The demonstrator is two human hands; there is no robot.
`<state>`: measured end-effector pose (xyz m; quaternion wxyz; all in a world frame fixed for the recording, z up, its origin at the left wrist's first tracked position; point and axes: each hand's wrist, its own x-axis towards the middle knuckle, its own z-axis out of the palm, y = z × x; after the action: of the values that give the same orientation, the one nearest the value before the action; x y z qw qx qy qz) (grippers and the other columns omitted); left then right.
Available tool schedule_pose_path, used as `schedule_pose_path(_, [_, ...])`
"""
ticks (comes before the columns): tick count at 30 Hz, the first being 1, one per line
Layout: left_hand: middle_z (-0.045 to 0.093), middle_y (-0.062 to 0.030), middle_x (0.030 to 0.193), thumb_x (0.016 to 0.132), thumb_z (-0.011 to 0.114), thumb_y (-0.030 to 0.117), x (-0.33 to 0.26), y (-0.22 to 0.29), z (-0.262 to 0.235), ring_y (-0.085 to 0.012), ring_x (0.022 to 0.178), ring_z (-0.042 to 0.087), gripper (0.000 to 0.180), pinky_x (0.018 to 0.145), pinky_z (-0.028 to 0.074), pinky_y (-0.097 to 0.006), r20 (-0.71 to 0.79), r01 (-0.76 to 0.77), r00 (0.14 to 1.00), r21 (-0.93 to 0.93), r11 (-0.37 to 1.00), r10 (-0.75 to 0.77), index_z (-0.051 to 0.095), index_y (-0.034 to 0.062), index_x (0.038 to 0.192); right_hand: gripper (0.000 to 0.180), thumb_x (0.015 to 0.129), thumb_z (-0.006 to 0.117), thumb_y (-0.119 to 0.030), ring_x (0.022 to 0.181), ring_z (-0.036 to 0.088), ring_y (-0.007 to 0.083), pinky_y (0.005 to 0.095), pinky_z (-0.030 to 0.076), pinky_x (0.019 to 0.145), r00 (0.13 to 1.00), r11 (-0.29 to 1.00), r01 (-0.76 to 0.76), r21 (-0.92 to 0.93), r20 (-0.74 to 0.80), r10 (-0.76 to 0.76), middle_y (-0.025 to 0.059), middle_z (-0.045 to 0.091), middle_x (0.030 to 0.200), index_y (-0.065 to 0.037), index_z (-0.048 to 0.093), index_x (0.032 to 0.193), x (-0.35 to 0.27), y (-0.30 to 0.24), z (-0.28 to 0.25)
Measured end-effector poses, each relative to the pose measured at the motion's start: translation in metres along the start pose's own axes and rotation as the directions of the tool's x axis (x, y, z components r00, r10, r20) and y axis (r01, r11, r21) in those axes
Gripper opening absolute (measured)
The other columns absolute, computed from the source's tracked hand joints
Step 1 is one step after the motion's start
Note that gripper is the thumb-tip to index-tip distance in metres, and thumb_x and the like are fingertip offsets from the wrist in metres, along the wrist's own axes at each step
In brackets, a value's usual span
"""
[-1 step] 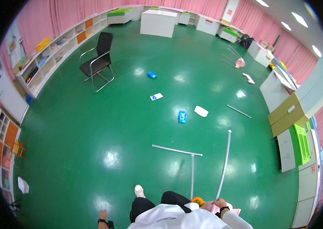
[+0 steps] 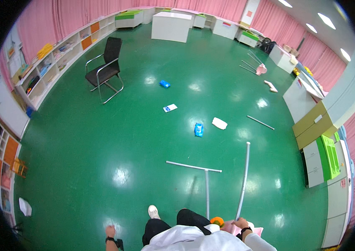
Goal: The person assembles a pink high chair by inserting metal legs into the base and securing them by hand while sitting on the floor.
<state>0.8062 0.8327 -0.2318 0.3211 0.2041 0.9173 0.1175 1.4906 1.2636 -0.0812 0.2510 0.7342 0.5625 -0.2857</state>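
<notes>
At the lower right, my right hand (image 2: 241,224), with a black band at the wrist, is closed around the near end of a long grey pole (image 2: 243,180). The pole reaches forward to a white-capped end. Below this hand is a pink object (image 2: 257,230), partly hidden by my arm and clothes. Beside it sits an orange and green round thing (image 2: 217,221). Left of the held pole, a second grey pole (image 2: 207,192) meets a crosswise grey bar (image 2: 192,166) in a T shape. My left hand (image 2: 110,231) hangs at the lower left, fingers curled, with nothing visible in it.
On the green floor ahead lie a blue packet (image 2: 198,129), a white pad (image 2: 219,123), a white-and-blue packet (image 2: 170,108), another blue packet (image 2: 165,84) and a loose grey rod (image 2: 260,122). A black chair (image 2: 106,69) stands far left. Cabinets (image 2: 315,163) line the right.
The view has shifted slightly, and my left hand shows a little higher in it. My right hand keeps its hold on the pole.
</notes>
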Motion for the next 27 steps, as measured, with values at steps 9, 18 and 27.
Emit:
schedule_pose_path(9, [0.065, -0.0158, 0.075, 0.086, 0.052, 0.028, 0.190, 0.251, -0.118, -0.0287, 0.068, 0.063, 0.032, 0.065, 0.048, -0.038, -0.181, -0.288, 0.954, -0.342, 0.894, 0.238, 0.062, -0.0011, 0.090, 0.055, 0.058, 0.071, -0.048, 0.097, 0.063, 0.0319, 0.0400, 0.049, 0.086, 0.990, 0.990, 0.121, 0.067, 0.063, -0.125, 0.0143, 0.067, 0.101, -0.013, 0.069, 0.101, -0.022, -0.114, 0.022])
schedule_pose_path(18, [0.065, -0.0180, 0.091, 0.075, 0.056, 0.024, 0.236, 0.200, -0.094, -0.0364, 0.079, 0.061, 0.024, 0.066, 0.048, -0.046, 0.797, -0.788, 0.537, 0.357, 0.502, 0.275, 0.065, 0.0040, 0.083, 0.055, 0.065, 0.066, -0.058, 0.095, 0.064, 0.0274, 0.0401, 0.050, 0.083, 0.985, 0.982, 0.151, 0.116, 0.067, -0.159, 0.0094, 0.068, 0.102, -0.019, 0.067, 0.104, 0.039, -0.181, 0.035])
schedule_pose_path(27, [0.060, -0.0223, 0.105, 0.083, 0.053, 0.028, 0.286, 0.428, -0.134, -0.0395, 0.089, 0.058, 0.034, 0.075, 0.047, -0.046, 0.558, -0.380, 0.826, 0.452, 0.807, 0.076, 0.056, 0.0009, 0.105, 0.035, 0.085, 0.050, -0.038, 0.096, 0.065, 0.0260, 0.0382, 0.051, 0.078, 0.968, 0.963, 0.109, 0.247, 0.193, -0.159, 0.0111, 0.067, 0.101, -0.013, 0.068, 0.102, 0.029, -0.262, 0.013])
